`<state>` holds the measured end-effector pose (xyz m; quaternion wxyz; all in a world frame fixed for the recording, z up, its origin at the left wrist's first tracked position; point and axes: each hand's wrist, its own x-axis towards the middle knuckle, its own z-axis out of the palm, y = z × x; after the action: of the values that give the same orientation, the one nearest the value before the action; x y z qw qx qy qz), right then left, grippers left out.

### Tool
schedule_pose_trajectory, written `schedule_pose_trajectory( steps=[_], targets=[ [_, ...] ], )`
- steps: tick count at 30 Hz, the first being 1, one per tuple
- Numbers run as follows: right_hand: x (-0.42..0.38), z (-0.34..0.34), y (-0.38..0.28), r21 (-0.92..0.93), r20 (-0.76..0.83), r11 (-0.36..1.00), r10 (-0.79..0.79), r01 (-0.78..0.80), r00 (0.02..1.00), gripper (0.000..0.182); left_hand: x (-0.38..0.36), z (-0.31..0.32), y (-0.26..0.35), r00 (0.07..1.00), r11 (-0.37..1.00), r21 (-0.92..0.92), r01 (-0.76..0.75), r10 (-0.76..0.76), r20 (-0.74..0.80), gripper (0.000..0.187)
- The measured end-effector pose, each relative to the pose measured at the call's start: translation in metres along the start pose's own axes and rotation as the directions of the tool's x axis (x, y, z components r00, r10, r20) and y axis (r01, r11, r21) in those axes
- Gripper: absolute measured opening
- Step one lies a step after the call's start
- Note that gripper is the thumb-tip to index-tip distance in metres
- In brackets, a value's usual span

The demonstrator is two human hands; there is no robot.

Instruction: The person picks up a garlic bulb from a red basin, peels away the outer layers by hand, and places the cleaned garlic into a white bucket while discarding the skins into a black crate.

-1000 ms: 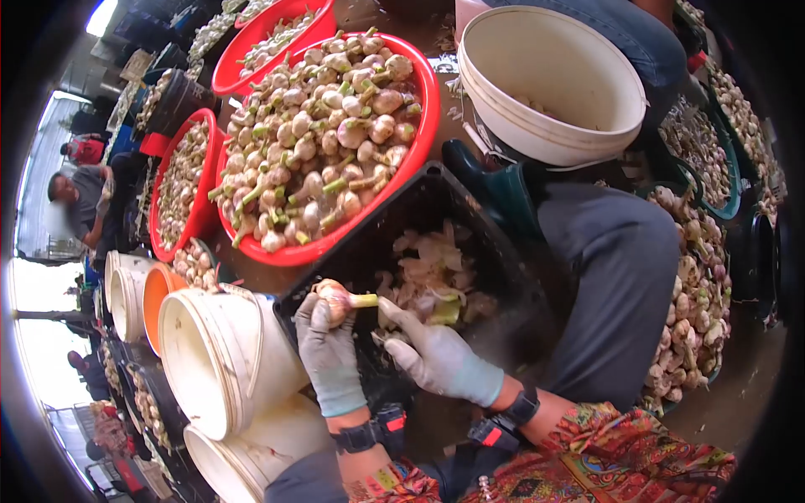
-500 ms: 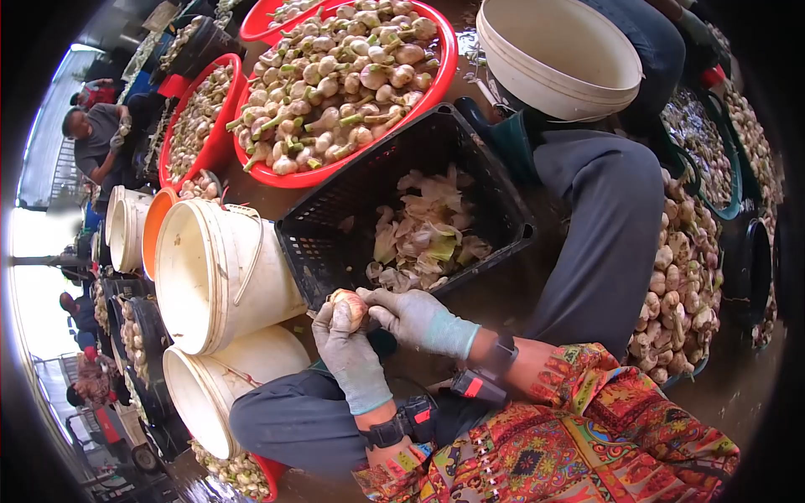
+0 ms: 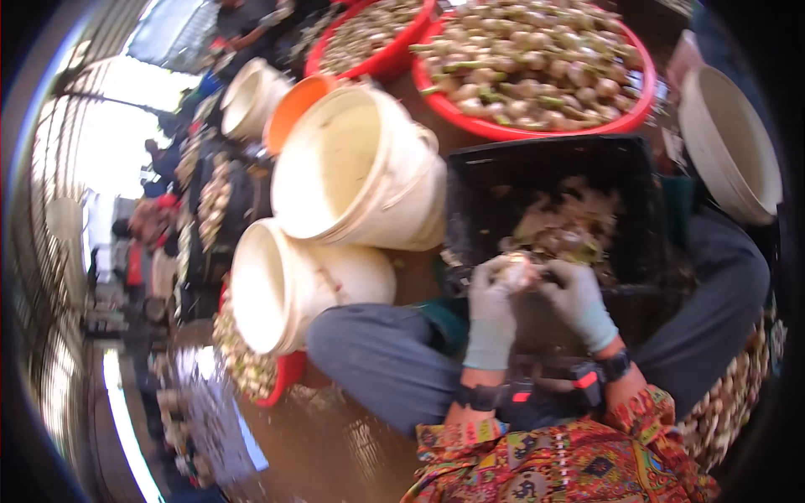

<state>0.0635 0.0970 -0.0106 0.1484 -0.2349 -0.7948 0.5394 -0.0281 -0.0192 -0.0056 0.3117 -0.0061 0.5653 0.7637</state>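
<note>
My left hand (image 3: 492, 306), in a pale work glove, is closed around a garlic bulb (image 3: 518, 273), which is blurred by motion. The gloved fingers of my right hand (image 3: 577, 303) are pinched together against the bulb's right side. Both hands are over the near edge of a black crate (image 3: 470, 193). Inside that crate lies a heap of papery garlic skins (image 3: 570, 222). My crossed legs are on either side of the hands.
Beyond the crate is a red basin (image 3: 537, 132) full of garlic, with another red basin (image 3: 392, 63) behind left. White buckets (image 3: 411, 197) and an orange bucket (image 3: 289, 105) lie left. Another white bucket (image 3: 729, 142) is at right. Garlic bulbs (image 3: 725, 411) are piled lower right. People appear upper left.
The view has swung left, so the crate, basins and buckets appear farther right. Both hands still hold the garlic bulb at the crate's edge.
</note>
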Motion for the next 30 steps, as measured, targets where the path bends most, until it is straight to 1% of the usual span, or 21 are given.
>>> schedule_pose_trajectory(
  steps=[2,4,5,6,7,8,10,11,12,14,15,16,17,18,19,20,23,24,26,28,30],
  targets=[
    [0.005,-0.005,0.0,0.086,0.135,0.949,0.29,-0.303,0.947,0.02,0.006,-0.009,-0.013,0.998,0.997,-0.048,0.06,-0.059,0.021,0.032],
    [0.008,-0.004,0.005,0.519,0.13,0.802,0.27,-0.297,0.954,0.023,0.007,-0.009,-0.013,0.983,0.983,-0.161,0.088,-0.06,0.171,0.039],
    [0.007,-0.006,0.013,0.684,0.208,0.639,0.292,-0.352,0.934,0.027,0.009,-0.011,-0.014,0.97,0.987,-0.151,0.061,-0.023,0.242,0.041],
    [0.006,-0.011,0.005,0.726,0.262,0.576,0.273,-0.375,0.926,0.028,0.007,-0.008,-0.01,0.949,0.989,-0.141,0.037,0.009,0.314,0.043],
    [0.005,-0.013,-0.005,0.703,0.22,0.618,0.282,-0.352,0.934,0.029,0.004,-0.007,-0.001,0.953,0.999,0.016,-0.043,0.036,0.301,0.04],
    [0.005,-0.013,-0.012,0.677,0.173,0.659,0.289,-0.327,0.941,0.029,0.004,-0.006,0.006,0.954,0.999,0.01,-0.047,0.042,0.297,0.04],
    [0.008,-0.009,-0.009,0.677,0.195,0.66,0.268,-0.327,0.944,0.03,0.004,-0.006,0.011,0.973,0.921,0.383,-0.074,-0.018,0.232,0.036],
    [0.007,-0.008,-0.007,0.683,0.211,0.654,0.252,-0.327,0.944,0.032,0.005,-0.01,0.009,0.97,0.974,0.228,0.002,-0.057,0.235,0.033],
    [0.007,-0.009,-0.006,0.68,0.212,0.653,0.259,-0.333,0.942,0.032,0.006,-0.013,0.003,0.97,0.974,0.226,0.009,-0.064,0.235,0.033],
    [0.012,-0.012,-0.004,0.685,0.223,0.625,0.31,-0.375,0.924,0.033,0.013,-0.017,-0.009,0.981,0.996,0.01,0.088,-0.089,0.174,0.033],
    [0.015,-0.003,-0.009,0.618,0.121,0.713,0.328,-0.33,0.937,0.034,0.012,-0.009,-0.001,0.983,0.99,0.132,0.055,-0.076,0.167,0.036],
    [0.012,0.003,-0.008,0.364,-0.004,0.912,0.205,-0.19,0.979,0.033,0.01,-0.003,0.005,0.984,0.918,0.387,-0.088,0.019,0.177,0.04],
    [0.01,0.004,-0.006,0.165,0.02,0.968,0.19,-0.191,0.982,0.034,0.009,-0.004,0.003,0.988,0.909,0.411,-0.068,0.003,0.156,0.04],
    [0.009,0.003,-0.022,0.119,-0.014,0.978,0.176,-0.173,0.984,0.032,0.009,-0.004,-0.001,0.988,0.902,0.43,-0.046,-0.022,0.152,0.041],
    [0.011,0.002,-0.019,0.245,0.019,0.957,0.153,-0.153,0.988,0.031,0.008,-0.005,0.0,0.987,0.915,0.402,0.037,-0.095,0.126,0.042],
    [0.011,0.002,-0.011,0.264,0.024,0.945,0.195,-0.194,0.98,0.032,0.007,-0.009,0.002,0.979,0.918,0.378,0.121,-0.173,0.104,0.042],
    [0.012,0.006,0.01,0.454,0.047,0.87,0.192,-0.192,0.98,0.037,0.014,-0.016,-0.01,0.972,0.97,0.165,0.179,-0.2,0.122,0.036],
    [0.011,0.007,0.018,0.472,0.054,0.84,0.277,-0.269,0.959,0.035,0.016,-0.017,-0.011,0.966,0.976,0.074,0.207,-0.216,0.145,0.037],
    [0.022,-0.005,0.028,0.727,0.092,0.63,0.307,-0.274,0.947,0.03,0.014,-0.013,-0.004,0.941,0.968,-0.09,0.234,-0.202,0.271,0.044],
    [0.03,-0.019,0.046,0.842,0.052,0.43,0.534,-0.325,0.844,0.026,0.006,-0.008,-0.001,0.938,0.93,-0.263,0.257,-0.175,0.298,0.058],
    [0.034,-0.023,0.06,0.86,-0.022,0.449,0.503,-0.24,0.864,0.031,0.009,-0.006,-0.003,0.92,0.815,-0.485,0.318,-0.141,0.365,0.059]
  ],
)
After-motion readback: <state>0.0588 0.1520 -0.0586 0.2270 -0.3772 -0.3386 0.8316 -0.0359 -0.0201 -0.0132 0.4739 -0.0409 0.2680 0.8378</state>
